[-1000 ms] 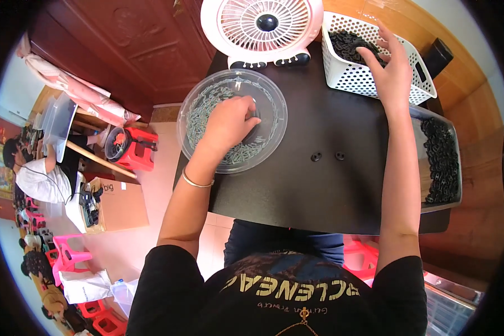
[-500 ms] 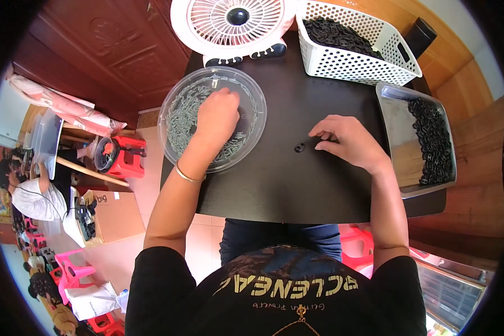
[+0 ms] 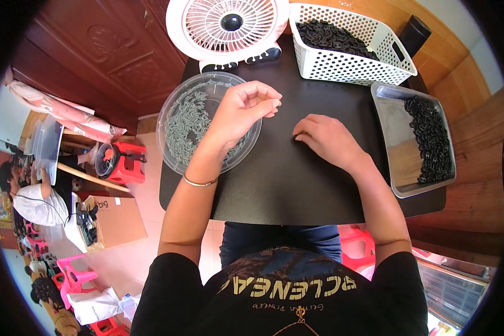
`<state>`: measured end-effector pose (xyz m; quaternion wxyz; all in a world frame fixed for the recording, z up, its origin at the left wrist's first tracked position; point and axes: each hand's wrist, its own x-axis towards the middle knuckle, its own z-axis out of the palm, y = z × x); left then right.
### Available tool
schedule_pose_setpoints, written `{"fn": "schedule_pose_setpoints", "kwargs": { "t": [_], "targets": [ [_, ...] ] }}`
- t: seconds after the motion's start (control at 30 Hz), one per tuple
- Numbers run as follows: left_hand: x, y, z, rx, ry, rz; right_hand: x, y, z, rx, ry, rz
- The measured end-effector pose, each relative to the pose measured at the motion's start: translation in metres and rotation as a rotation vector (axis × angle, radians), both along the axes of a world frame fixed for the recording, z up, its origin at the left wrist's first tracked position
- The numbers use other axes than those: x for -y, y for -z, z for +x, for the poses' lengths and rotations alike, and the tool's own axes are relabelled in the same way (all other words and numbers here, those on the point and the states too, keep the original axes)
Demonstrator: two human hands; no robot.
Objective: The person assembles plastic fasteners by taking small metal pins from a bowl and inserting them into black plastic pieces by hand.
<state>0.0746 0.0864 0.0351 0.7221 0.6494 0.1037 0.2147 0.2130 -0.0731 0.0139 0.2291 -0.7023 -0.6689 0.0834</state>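
My left hand (image 3: 248,108) hangs above the right rim of a round clear tub (image 3: 166,151), its thumb and fingertips pinched together. Anything in that pinch is too small to make out. Many short, thin grey-green pieces (image 3: 180,124), like small screws or pins, lie in the tub. Low over the dark tabletop (image 3: 274,185), my right hand (image 3: 326,139) is closed, fingers bent down to the surface. What its fingertips hold is hidden. The small black oval part with holes seen before no longer shows; it may be under this hand.
A metal tray (image 3: 400,162) of small black parts (image 3: 429,140) stands at the right. Behind are a white perforated basket (image 3: 341,70) of black parts, a black cylinder (image 3: 414,33) and a pink-white fan (image 3: 231,22). At far left, a person (image 3: 39,199) sits near a cardboard box (image 3: 117,224).
My left hand has risen out of the tub and moved right, pinched. My right hand has shifted left over where the black part lay, and its fingers have closed.
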Motion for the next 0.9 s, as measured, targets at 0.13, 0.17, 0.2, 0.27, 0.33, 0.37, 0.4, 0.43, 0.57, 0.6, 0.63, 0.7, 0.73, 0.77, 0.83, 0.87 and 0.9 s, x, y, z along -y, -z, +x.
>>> {"fn": "schedule_pose_setpoints", "kwargs": {
  "t": [0.13,0.17,0.2,0.27,0.33,0.37,0.4,0.43,0.57,0.6,0.63,0.7,0.73,0.77,0.83,0.87,0.9],
  "targets": [
    [-0.006,0.018,0.001,-0.006,-0.064,0.007,0.004,0.004,0.010,-0.029,0.084,0.089],
    [-0.007,0.023,0.005,-0.011,-0.082,0.036,0.007,0.006,0.014,-0.024,0.106,0.086],
    [-0.007,0.025,0.007,-0.004,-0.051,0.033,0.009,0.008,0.019,-0.045,0.103,0.109],
    [-0.006,0.026,0.006,-0.017,-0.196,0.087,0.008,0.006,0.021,-0.067,0.090,0.148],
    [-0.008,0.027,0.000,-0.064,-0.244,0.090,0.009,0.003,0.023,-0.121,0.082,0.212],
    [-0.008,0.027,-0.002,-0.057,-0.247,0.065,0.015,-0.003,0.025,-0.107,0.124,0.215],
    [-0.008,0.030,0.000,-0.051,-0.252,0.040,0.021,-0.009,0.028,-0.123,0.127,0.238],
    [-0.006,0.033,0.004,-0.042,-0.215,0.042,0.028,-0.017,0.030,-0.140,0.127,0.261],
    [-0.001,0.029,0.000,-0.018,-0.227,0.026,0.070,-0.053,0.063,-0.038,0.331,0.196],
    [0.000,0.028,0.001,-0.009,-0.224,0.018,0.084,-0.058,0.079,-0.038,0.416,0.113],
    [0.000,0.027,0.003,-0.007,-0.219,0.020,0.100,-0.054,0.101,0.030,0.491,0.068],
    [0.002,0.027,0.007,0.039,-0.155,0.030,0.135,-0.041,0.149,0.226,0.638,-0.065],
    [0.003,0.027,0.008,0.042,-0.154,0.031,0.147,-0.035,0.168,0.352,0.700,-0.150],
    [0.004,0.027,0.008,0.044,-0.160,0.031,0.155,-0.030,0.183,0.356,0.699,-0.148],
    [0.005,0.028,0.007,0.046,-0.170,0.031,0.164,-0.019,0.203,0.307,0.844,-0.160],
    [0.004,0.028,0.007,0.049,-0.179,0.025,0.163,-0.015,0.207,0.308,0.841,-0.159],
    [0.005,0.028,0.006,0.053,-0.187,0.018,0.163,-0.012,0.211,0.314,0.831,-0.123]
  ]
}}
